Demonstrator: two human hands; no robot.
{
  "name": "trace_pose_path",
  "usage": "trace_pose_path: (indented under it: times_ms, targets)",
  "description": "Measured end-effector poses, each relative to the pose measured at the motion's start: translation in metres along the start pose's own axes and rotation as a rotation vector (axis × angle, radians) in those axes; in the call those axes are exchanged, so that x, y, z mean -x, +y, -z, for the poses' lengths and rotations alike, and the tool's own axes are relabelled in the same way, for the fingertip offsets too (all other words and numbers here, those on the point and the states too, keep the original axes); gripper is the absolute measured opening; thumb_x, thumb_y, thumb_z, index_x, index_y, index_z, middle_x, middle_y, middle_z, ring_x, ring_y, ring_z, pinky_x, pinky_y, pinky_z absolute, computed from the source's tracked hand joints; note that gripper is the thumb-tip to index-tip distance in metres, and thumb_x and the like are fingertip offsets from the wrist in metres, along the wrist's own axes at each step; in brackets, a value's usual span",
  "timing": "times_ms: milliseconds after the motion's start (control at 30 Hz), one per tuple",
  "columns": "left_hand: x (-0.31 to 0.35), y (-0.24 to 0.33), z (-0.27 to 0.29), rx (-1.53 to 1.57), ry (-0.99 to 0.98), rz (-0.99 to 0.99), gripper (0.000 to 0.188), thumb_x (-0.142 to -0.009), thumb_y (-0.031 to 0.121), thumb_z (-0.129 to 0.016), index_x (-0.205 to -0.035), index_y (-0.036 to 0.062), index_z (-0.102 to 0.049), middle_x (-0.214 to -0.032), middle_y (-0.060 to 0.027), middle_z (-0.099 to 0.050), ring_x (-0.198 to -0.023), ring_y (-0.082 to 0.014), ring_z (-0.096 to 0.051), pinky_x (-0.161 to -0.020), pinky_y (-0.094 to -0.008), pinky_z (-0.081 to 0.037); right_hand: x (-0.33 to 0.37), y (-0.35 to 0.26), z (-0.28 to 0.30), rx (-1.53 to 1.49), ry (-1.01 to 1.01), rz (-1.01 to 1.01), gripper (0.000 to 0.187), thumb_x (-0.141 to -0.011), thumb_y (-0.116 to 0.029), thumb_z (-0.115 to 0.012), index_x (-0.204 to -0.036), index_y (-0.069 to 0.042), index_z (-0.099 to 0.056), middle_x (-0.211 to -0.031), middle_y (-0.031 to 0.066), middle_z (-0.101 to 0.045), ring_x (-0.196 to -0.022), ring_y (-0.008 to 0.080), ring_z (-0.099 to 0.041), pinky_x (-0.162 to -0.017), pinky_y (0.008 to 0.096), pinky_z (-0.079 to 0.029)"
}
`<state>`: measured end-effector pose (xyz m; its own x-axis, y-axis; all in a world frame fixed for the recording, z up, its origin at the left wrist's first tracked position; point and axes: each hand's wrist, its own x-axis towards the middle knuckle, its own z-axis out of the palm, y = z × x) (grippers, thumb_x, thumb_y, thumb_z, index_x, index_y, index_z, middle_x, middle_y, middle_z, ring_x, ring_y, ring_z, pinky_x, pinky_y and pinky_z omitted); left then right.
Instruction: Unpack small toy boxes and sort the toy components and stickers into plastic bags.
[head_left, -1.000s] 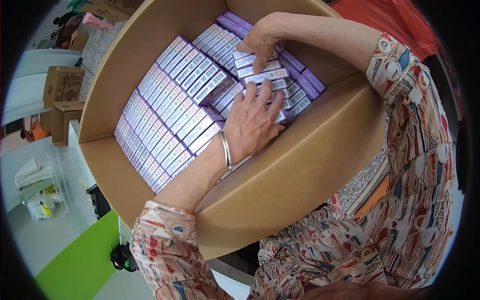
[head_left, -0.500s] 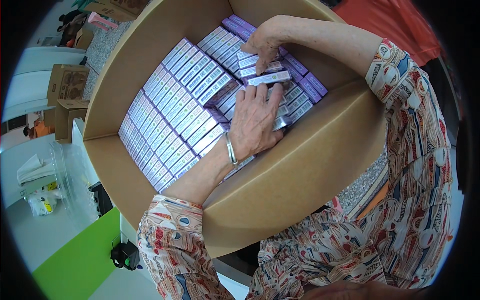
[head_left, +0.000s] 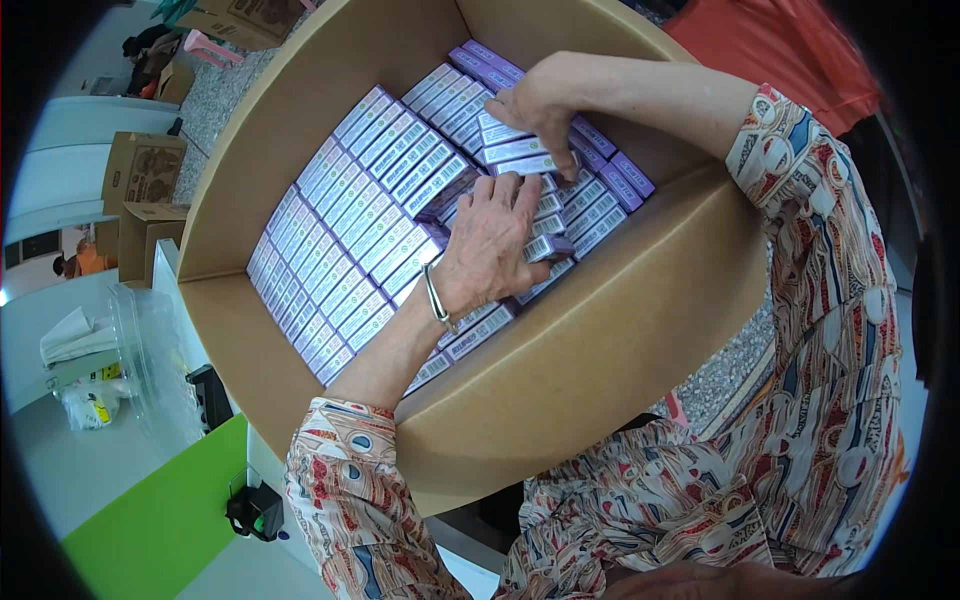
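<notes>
A large brown cardboard box (head_left: 590,360) stands open in front of me. Rows of small white-and-purple cartons (head_left: 345,225) are packed inside it. My left hand (head_left: 488,242), with a metal bracelet at the wrist, curls over a short row of small cartons (head_left: 547,248) near the box's close wall, thumb at one end. Just beyond it, my right hand (head_left: 546,100) spans another few cartons (head_left: 515,150), which sit raised and a little tilted. Its fingers and thumb press on both ends of that group. My palms hide part of the cartons beneath.
Purple carton sides (head_left: 632,180) line the right part of the box. A red plastic bag (head_left: 780,60) lies beyond its right side. On the left are smaller cardboard boxes (head_left: 145,170), a clear plastic tub (head_left: 150,370) and a black holder (head_left: 253,510).
My left hand has shifted a little left, uncovering cartons by the near wall. My right hand has come lower and right, its fingers reaching around the raised cartons.
</notes>
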<state>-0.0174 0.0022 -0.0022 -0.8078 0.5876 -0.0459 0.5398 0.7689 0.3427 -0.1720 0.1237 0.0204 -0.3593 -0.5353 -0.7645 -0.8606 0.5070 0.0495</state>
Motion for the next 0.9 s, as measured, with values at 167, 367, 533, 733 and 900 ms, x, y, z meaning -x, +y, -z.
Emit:
trace_pose_path:
  times_ms: [167,367,533,733,900]
  targets:
    - [0.015,-0.008,0.033,0.033,0.017,-0.071,0.085,-0.056,0.028,-0.079,-0.126,-0.0021,-0.043,-0.111,-0.0177,-0.049,-0.1,-0.0323,-0.047,-0.086,-0.042,-0.041,-0.009,-0.009,-0.017,-0.041,0.171,0.033,0.119,-0.045,-0.042,-0.088,-0.134,0.011,-0.029,-0.125,0.0233,-0.05,-0.117,0.0332,-0.052,-0.097,0.0374,-0.043]
    - [0.064,-0.011,0.11,0.171,0.347,0.054,0.085,-0.059,0.028,-0.079,-0.129,-0.0024,-0.042,-0.114,-0.0192,-0.051,-0.105,-0.0345,-0.049,-0.093,-0.0425,-0.04,0.001,-0.01,-0.029,0.137,0.248,0.046,0.083,-0.048,-0.032,-0.078,-0.113,0.007,-0.044,-0.108,0.0161,-0.053,-0.104,0.0284,-0.053,-0.087,0.0329,-0.044]
    - [0.124,-0.006,0.123,0.092,0.373,0.378,0.092,-0.058,0.028,-0.082,-0.134,-0.0022,-0.039,-0.125,-0.0213,-0.048,-0.116,-0.0352,-0.048,-0.099,-0.0423,-0.039,0.002,-0.022,-0.042,0.218,0.464,0.007,0.078,-0.05,-0.032,-0.079,-0.106,0.011,-0.046,-0.101,0.0168,-0.052,-0.096,0.029,-0.053,-0.084,0.0342,-0.044]
    - [0.145,0.013,0.126,0.139,0.461,0.505,0.093,-0.06,0.025,-0.082,-0.136,-0.0019,-0.036,-0.127,-0.02,-0.046,-0.119,-0.0333,-0.049,-0.102,-0.0406,-0.039,0.005,-0.018,-0.032,0.118,0.411,0.069,0.079,-0.051,-0.033,-0.081,-0.108,0.01,-0.047,-0.104,0.0194,-0.054,-0.097,0.0325,-0.054,-0.085,0.0373,-0.047]
    - [0.151,0.015,0.13,0.216,0.534,0.5,0.094,-0.062,0.022,-0.079,-0.142,0.0007,-0.033,-0.132,-0.0157,-0.049,-0.121,-0.0246,-0.049,-0.104,-0.0372,-0.036,0.032,-0.041,-0.01,-0.039,0.253,0.268,0.082,-0.053,-0.034,-0.082,-0.113,0.007,-0.045,-0.108,0.0205,-0.054,-0.097,0.0357,-0.055,-0.085,0.0402,-0.048]
